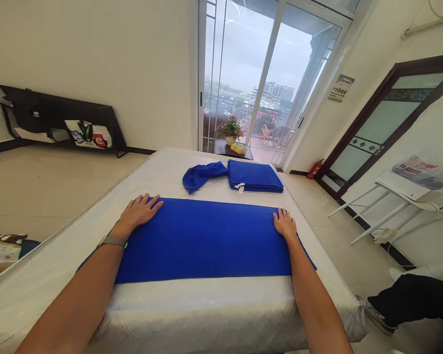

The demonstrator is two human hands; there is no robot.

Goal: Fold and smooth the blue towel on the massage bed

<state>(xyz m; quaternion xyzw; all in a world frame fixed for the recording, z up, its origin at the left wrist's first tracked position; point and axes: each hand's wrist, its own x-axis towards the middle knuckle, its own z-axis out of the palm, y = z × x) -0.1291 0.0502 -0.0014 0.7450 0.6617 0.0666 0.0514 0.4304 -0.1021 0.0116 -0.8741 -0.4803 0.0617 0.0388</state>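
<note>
A blue cloth lies spread flat across the near part of a plastic-covered mattress. On its far left corner rests my left hand, palm down with the fingers spread. My right hand lies flat on the far right corner, fingers also apart. Just beyond the cloth sits a folded stack of blue cloth with white tags at its near edge. Left of that stack, touching or nearly touching it, is a crumpled blue cloth. My palms hide the two far corners of the spread cloth.
Past the mattress, a small dark table bears a potted plant and a yellow tissue pack. A white stool with a plastic bag stands right. A person's leg shows lower right. A black rack stands left.
</note>
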